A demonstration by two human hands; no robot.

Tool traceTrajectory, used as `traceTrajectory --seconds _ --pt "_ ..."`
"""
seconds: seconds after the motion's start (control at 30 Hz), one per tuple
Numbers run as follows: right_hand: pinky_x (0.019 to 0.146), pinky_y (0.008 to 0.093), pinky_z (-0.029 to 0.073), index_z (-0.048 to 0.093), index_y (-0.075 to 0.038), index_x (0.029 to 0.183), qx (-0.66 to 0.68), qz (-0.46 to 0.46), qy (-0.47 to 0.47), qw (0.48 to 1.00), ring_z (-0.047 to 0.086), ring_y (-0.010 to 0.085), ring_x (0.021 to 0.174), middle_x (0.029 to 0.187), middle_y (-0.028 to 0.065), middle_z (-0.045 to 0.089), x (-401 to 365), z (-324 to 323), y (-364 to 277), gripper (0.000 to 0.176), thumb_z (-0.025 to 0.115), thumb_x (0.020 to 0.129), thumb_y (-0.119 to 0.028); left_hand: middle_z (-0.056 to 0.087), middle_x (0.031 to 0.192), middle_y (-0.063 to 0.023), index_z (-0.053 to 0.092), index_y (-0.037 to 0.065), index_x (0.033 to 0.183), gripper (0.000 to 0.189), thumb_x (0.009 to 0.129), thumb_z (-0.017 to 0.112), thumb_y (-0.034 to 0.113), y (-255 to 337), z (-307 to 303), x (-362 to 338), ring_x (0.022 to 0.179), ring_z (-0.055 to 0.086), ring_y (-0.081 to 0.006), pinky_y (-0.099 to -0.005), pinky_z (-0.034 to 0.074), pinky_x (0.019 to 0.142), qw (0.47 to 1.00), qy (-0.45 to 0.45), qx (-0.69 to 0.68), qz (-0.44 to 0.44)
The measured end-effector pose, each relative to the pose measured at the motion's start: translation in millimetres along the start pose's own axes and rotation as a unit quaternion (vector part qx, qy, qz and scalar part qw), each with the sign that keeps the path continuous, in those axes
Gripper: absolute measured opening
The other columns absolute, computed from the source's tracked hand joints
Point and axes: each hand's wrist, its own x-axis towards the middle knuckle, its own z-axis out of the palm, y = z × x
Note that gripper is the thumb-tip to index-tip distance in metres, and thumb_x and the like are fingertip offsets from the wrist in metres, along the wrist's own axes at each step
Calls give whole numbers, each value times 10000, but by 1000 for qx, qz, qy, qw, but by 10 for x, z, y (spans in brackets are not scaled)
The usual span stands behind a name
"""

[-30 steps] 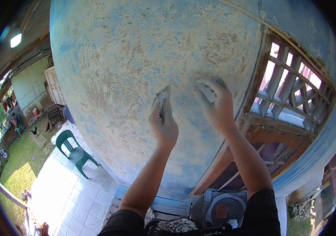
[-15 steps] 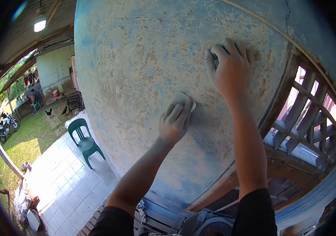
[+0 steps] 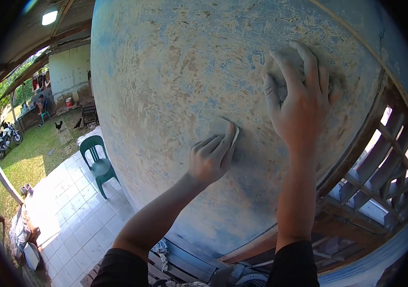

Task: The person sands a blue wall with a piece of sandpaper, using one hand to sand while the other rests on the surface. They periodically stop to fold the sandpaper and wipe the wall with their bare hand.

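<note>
At centre frame the left hand point(image 3: 209, 160) pinched a sanding sheet point(image 3: 221, 126) against the blue wall point(image 3: 165, 71); upper right, the right hand point(image 3: 302, 105) lay spread flat over a second sheet point(image 3: 280, 77); even pressure and overlapping strokes would probably serve best.

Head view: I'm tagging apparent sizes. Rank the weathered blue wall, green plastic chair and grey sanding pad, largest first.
1. weathered blue wall
2. green plastic chair
3. grey sanding pad, partly under the left hand
Chair is farther away; real sizes unsure.
</note>
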Motion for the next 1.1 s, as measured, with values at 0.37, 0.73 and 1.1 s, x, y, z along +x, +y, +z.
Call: traceTrajectory --seconds 0.37,0.73,1.1 --pt "1158 540 355 726 -330 1311 -19 -12 -19 1000 552 233 1372 1472 -56 600 -30 -13 28 392 782 925 -375 633 657 -71 718 -32 1334 401 938 705 30 126 -112 42 578 682 -218 -340 537 514 994 -84 26 72" --pt "1153 513 400 729 -236 1297 32 -114 -118 986 469 205 1489 1598 -16 530 -279 -231 43 352 721 956 -322 665 697 -38 685 -14 1386 494 898 728 50 -160 -326 152 593 695 -191 -340 572 528 980 -131 58 138" --pt "1157 519 412 743 -220 1251 23 -104 -93 990 502 200 1456 1552 -16 578 -345 -148 38 301 706 978 -342 651 663 -43 717 -9 1343 484 861 694 20 -315 -356 342 563 681 -196 -327 547 506 979 -93 55 175"
